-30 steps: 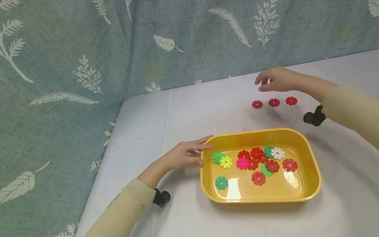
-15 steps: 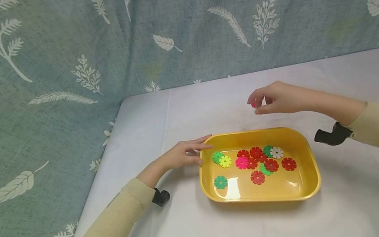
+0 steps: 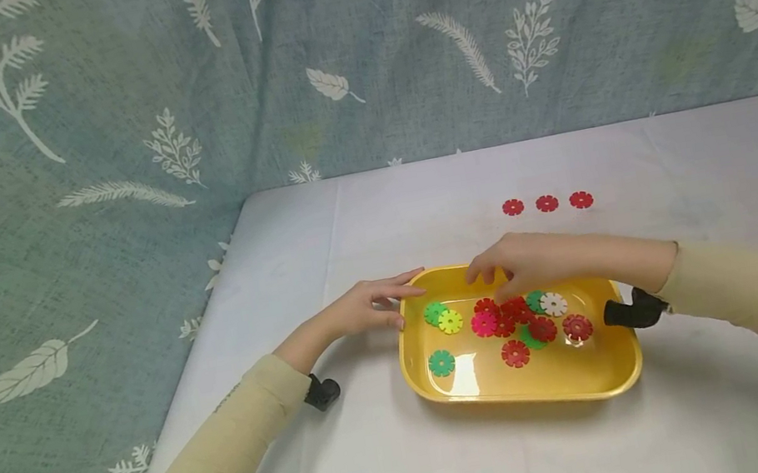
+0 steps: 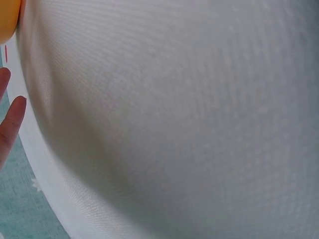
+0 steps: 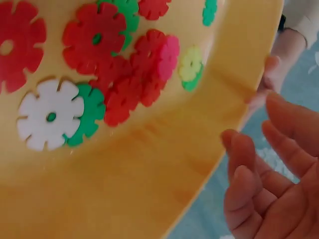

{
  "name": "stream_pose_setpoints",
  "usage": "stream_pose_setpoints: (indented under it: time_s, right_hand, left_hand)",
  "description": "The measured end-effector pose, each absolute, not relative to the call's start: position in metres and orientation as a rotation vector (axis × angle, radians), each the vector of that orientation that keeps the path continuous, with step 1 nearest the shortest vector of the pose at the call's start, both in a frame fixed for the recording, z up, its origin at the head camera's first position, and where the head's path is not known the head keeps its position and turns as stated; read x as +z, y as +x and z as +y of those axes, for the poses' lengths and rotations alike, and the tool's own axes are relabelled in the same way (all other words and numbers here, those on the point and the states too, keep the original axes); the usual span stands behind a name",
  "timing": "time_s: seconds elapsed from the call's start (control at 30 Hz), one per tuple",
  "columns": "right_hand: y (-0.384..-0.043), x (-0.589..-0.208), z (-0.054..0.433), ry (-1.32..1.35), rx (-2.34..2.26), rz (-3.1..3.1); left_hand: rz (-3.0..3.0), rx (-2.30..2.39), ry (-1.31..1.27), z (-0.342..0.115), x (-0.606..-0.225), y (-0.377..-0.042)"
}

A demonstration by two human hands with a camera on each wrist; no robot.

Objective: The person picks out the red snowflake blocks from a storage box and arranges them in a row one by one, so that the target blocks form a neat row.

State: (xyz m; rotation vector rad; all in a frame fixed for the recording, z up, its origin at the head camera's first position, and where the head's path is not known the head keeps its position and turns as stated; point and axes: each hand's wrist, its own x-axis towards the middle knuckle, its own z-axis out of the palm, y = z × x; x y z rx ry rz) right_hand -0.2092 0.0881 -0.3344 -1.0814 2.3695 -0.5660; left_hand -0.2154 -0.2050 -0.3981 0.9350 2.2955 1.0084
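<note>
A yellow tray (image 3: 529, 396) holds several notched plastic discs. Red ones such as the disc (image 3: 578, 327) lie mostly in the middle, with a pink disc (image 3: 484, 324), a white disc (image 5: 51, 115), a yellow disc (image 3: 450, 321) and green discs (image 3: 441, 362) among them. My left hand (image 3: 372, 305) rests at the tray's left end, fingers at the rim. My right hand (image 3: 528, 261) reaches over the tray's far side, fingers loosely bent and apart above the discs. In the right wrist view nothing sits between its fingers.
Beyond the tray, three red discs (image 3: 547, 203) lie in a row on the white tablecloth (image 3: 390, 471). A patterned green-blue curtain (image 3: 347, 56) hangs behind the table and along its left side. Each wrist wears a black camera (image 3: 634, 310).
My right hand has come from the row of red discs toward me, to above the tray. The three red discs show in place. My left hand has stayed put.
</note>
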Motion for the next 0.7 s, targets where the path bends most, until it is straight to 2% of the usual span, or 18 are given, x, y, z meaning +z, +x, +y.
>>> stream_pose_setpoints:
  time_s: [0.53,0.7]
  right_hand:
    - [-0.21,-0.364,0.063,-1.072,-0.322,2.342]
    - [-0.21,-0.374,0.062,-1.175,-0.235,2.373]
  left_hand:
    - [2.298,0.999,0.937,-0.205,-0.397,-0.214]
    - [2.292,1.004,0.937,-0.206,-0.397,-0.214]
